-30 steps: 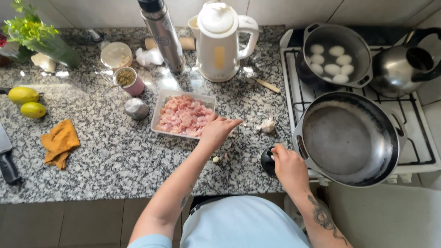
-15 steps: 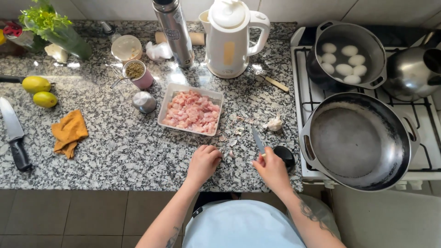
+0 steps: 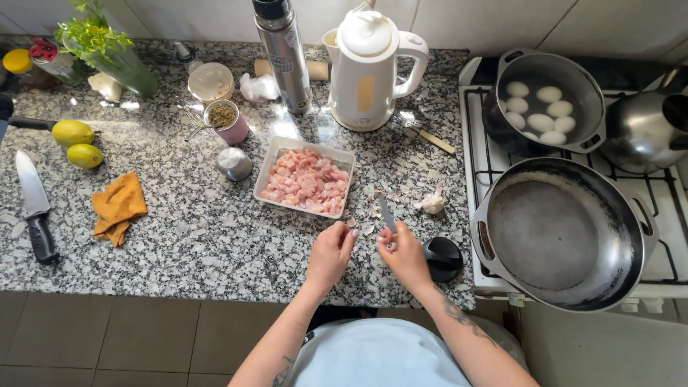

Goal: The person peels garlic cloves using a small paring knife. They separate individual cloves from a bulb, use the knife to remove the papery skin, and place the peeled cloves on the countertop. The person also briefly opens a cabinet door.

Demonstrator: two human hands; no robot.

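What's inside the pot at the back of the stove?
Inside the pot, white eggs sit close together. About eight show. The pot's dark bottom shows between them; whether water covers them cannot be told.

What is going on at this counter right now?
A person stands at a granite counter beside a stove. The right hand holds a small knife, blade pointing away, and the left hand is close beside it, fingers pinched on something too small to tell. Papery peel scraps and a garlic piece lie just ahead, next to a white tray of diced raw meat. An empty wide pan sits on the stove.
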